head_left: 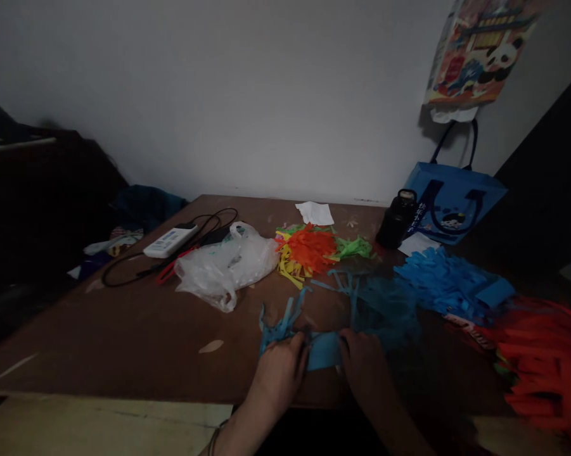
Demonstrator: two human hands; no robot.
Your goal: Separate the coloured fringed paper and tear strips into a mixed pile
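A light blue strip (324,351) with fringed ends lies near the table's front edge, between my two hands. My left hand (282,367) has its fingers closed on the strip's left part, where loose fringe sticks out beyond the knuckles. On the right part, my right hand (364,364) grips the strip with fingers bent over it. Thin, darker blue fringe (384,307) spreads over the table behind my right hand and is partly blurred. Orange fringe (311,247), yellow fringe (291,263) and green fringe (354,247) form small bunches farther back.
On the brown table (147,342) are a clear plastic bag (225,263), a white power strip (170,241) with cables, white paper (315,213) and a black bottle (396,220). Rightward are a blue bag (451,202), a blue fringe pile (451,282) and a red fringe pile (546,361).
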